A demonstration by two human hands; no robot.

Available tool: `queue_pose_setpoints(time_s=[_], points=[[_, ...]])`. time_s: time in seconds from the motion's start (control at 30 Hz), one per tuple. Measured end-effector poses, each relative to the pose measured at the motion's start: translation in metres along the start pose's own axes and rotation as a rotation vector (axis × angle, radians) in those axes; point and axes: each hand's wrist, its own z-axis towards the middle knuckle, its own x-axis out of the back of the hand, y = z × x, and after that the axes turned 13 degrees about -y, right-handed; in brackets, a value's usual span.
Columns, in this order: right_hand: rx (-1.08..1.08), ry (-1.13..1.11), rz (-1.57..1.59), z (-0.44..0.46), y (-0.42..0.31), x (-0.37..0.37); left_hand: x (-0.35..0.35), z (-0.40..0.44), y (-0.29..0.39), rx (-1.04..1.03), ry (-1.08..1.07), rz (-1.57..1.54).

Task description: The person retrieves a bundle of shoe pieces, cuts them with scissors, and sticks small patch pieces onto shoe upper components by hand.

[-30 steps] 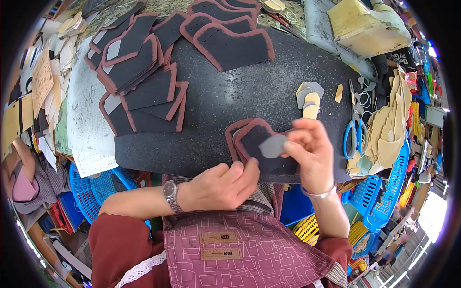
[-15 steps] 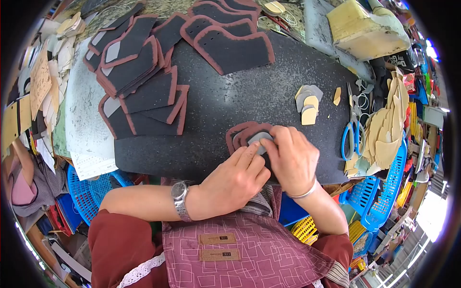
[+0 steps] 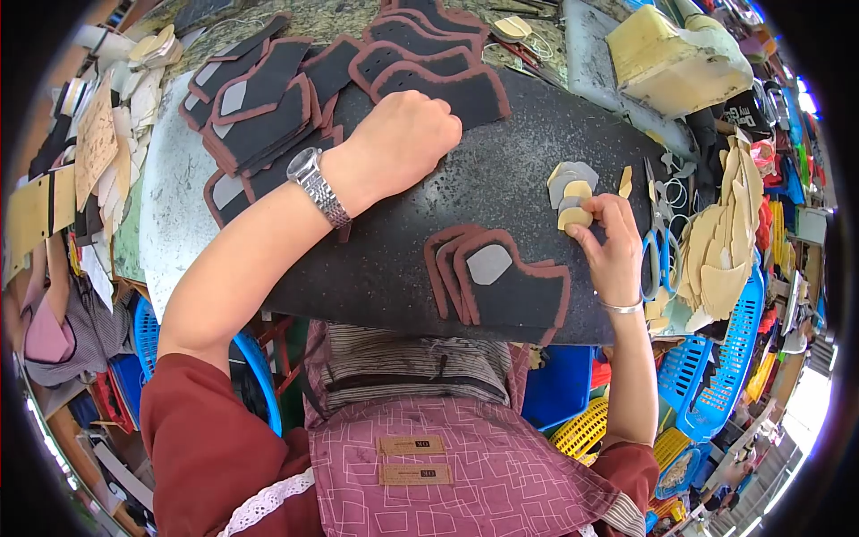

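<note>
My left hand (image 3: pixel 403 139) is closed, its knuckles up, above the front piece of the upper stack of black leather-like pieces with reddish edges (image 3: pixel 470 94). Its fingertips are hidden, so whatever they hold cannot be made out. My right hand (image 3: pixel 616 246) pinches a small rounded cream patch (image 3: pixel 574 218) between thumb and fingers, at the lower end of a little pile of grey and cream patches (image 3: pixel 573 174). Nearer my body lie a few overlapping black pieces (image 3: pixel 519 295) with the same reddish border. A grey patch (image 3: pixel 489 265) rests on the top one.
Blue-handled scissors (image 3: pixel 660 255) lie right of my right hand, beside a heap of cream scraps (image 3: pixel 720 237). More black pieces (image 3: pixel 259 125) are stacked at left. A yellowish block (image 3: pixel 676 58) stands at the back right. Blue baskets (image 3: pixel 725 358) sit below the table edge.
Both hands have left the near black pieces, uncovering the grey patch. My left hand moved up and left to the upper stack; my right hand moved up and right to the patch pile.
</note>
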Motion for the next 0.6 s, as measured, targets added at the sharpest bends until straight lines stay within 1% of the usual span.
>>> queue_pose_setpoints(time_s=[0.03,0.13,0.17,0.27,0.3,0.33,0.4,0.43,0.5,0.53,0.57,0.6], points=[[-0.009,-0.007,0.007,0.001,-0.001,0.001,0.002,0.001,0.0,-0.021,0.018,-0.01],[0.002,-0.012,0.115,-0.001,0.009,0.003,0.011,-0.006,0.017,-0.021,0.289,-0.207],[0.01,-0.009,0.169,-0.002,0.014,0.003,0.02,-0.015,0.036,-0.11,0.351,-0.18],[-0.225,-0.051,0.554,-0.013,0.014,0.011,0.032,-0.05,0.102,-0.379,0.262,-0.116],[-0.289,-0.06,0.545,-0.018,0.01,0.016,0.014,-0.06,0.12,-0.392,0.23,-0.116],[-0.294,-0.008,0.614,-0.023,0.001,0.019,0.005,-0.069,0.129,-0.396,0.021,-0.162],[-0.307,0.105,0.753,-0.035,-0.025,0.02,-0.01,-0.076,0.13,-0.385,0.005,-0.243],[-0.294,0.083,0.783,-0.043,-0.033,0.019,-0.005,-0.074,0.13,-0.308,0.054,-0.44],[-0.293,0.143,0.916,-0.052,-0.047,0.007,0.011,-0.067,0.133,-0.14,0.149,-0.835],[-0.311,0.159,1.001,-0.054,-0.051,0.003,0.013,-0.061,0.135,-0.087,0.22,-0.848],[-0.367,0.124,1.005,-0.053,-0.049,0.002,0.013,-0.055,0.135,-0.032,0.292,-0.86],[-0.349,0.168,0.916,-0.049,-0.046,-0.003,0.015,-0.047,0.136,0.025,0.364,-0.871]])
